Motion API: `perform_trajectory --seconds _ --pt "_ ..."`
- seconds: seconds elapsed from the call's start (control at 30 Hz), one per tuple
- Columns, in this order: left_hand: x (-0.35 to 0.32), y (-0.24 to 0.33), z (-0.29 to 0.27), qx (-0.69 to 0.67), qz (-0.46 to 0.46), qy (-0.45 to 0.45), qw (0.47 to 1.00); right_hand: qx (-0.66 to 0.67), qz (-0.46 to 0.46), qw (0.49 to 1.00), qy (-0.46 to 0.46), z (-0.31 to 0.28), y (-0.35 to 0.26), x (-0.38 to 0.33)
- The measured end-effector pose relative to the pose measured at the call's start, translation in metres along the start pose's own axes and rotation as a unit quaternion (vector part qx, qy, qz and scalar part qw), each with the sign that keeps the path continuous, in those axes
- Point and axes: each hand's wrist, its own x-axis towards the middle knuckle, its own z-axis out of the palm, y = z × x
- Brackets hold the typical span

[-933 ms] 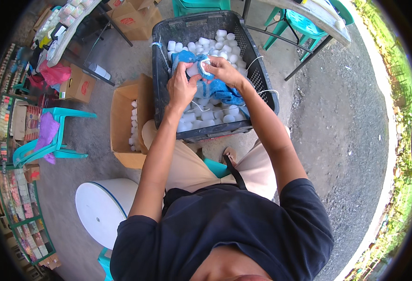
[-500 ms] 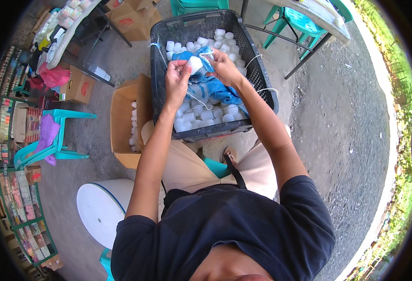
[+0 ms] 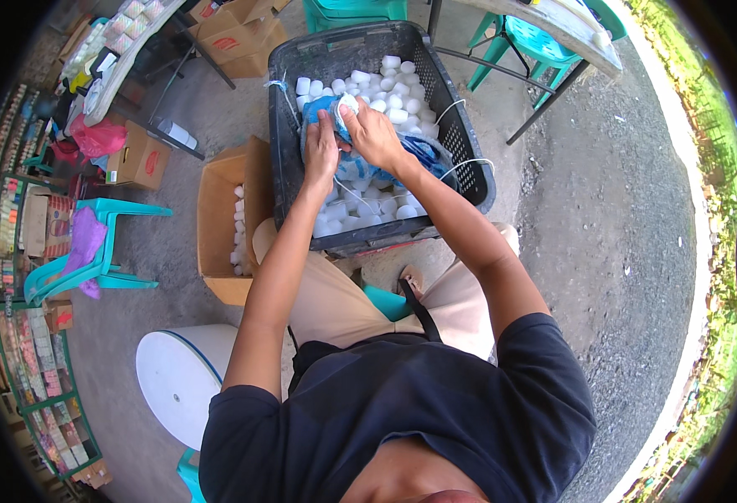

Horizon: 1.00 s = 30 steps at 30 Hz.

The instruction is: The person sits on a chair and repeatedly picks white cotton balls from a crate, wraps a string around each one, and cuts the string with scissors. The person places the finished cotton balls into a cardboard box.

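Setting: outdoor yard with a grey concrete floor [image 3: 603, 210], grass along the right rim, stocked shelves [image 3: 16, 335] along the left rim.

Item 1. Black plastic crate [image 3: 469, 159], perforated walls, stood on the ground just ahead of the seated person's knees. Contents: many small white caps [image 3: 393, 92], loose, covering the far end and the near end of the crate.

Item 2. Blue cloth [image 3: 423, 155], crumpled, lay inside the crate on top of the caps, towards its middle and right side.

Item 3. Left hand [image 3: 321, 151], over the crate's left half, fingers curled and closed on a fold of the blue cloth.

Item 4. Right hand [image 3: 372, 132], touching the left, fingers bent around one white cap [image 3: 347, 104] and pressing it against the cloth; both hands held together above the crate's middle.

Item 5. Cardboard box [image 3: 222, 218], open, just left of the crate, with a few white caps along its inner wall.

Item 6. White round drum lid [image 3: 175, 377], beside the person's left thigh.

Item 7. Teal plastic chair [image 3: 92, 251], well to the left, a purple cloth draped over it.

Item 8. Folding table [image 3: 544, 33], beyond the crate to the right, a teal chair beneath it.
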Motion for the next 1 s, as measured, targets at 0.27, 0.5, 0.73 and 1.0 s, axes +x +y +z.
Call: perform_trajectory --seconds 0.27,0.5,0.73,1.0 --pt "-0.007 0.016 0.000 -0.113 0.060 -0.200 0.972 0.211 0.146 0.966 -0.015 0.005 0.049 0.011" --pt "0.008 0.001 -0.019 -0.199 -0.080 -0.197 0.957 0.065 0.052 0.993 -0.082 -0.005 0.009 0.000" --pt "0.016 -0.007 -0.024 -0.369 -0.110 -0.220 0.896 -0.130 -0.004 0.978 0.164 -0.024 0.012 0.000" --pt "-0.012 -0.005 -0.011 -0.300 -0.020 -0.178 0.937 0.009 0.043 0.989 0.140 -0.001 -0.055 -0.042"
